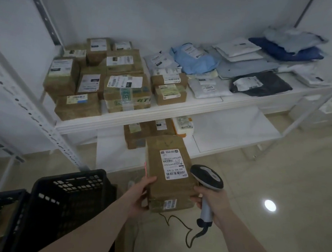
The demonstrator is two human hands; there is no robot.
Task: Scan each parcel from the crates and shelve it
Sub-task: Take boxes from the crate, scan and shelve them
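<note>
My left hand [140, 197] grips the near left edge of a long brown cardboard parcel [168, 186] with a white shipping label on top, held out over the floor in front of the shelf. My right hand [212, 202] holds a grey and black barcode scanner [206, 177] by its handle, right beside the parcel's near right corner, with its fingertips touching the box. A red scan line shows at the parcel's left edge. A black plastic crate [64, 201] stands at the lower left.
A white shelf [182, 109] carries several brown boxes on the left and soft mailer bags on the right. A lower shelf board [231, 131] holds a few boxes. A white upright post [41, 123] runs at left. The scanner's cable [182, 225] dangles below.
</note>
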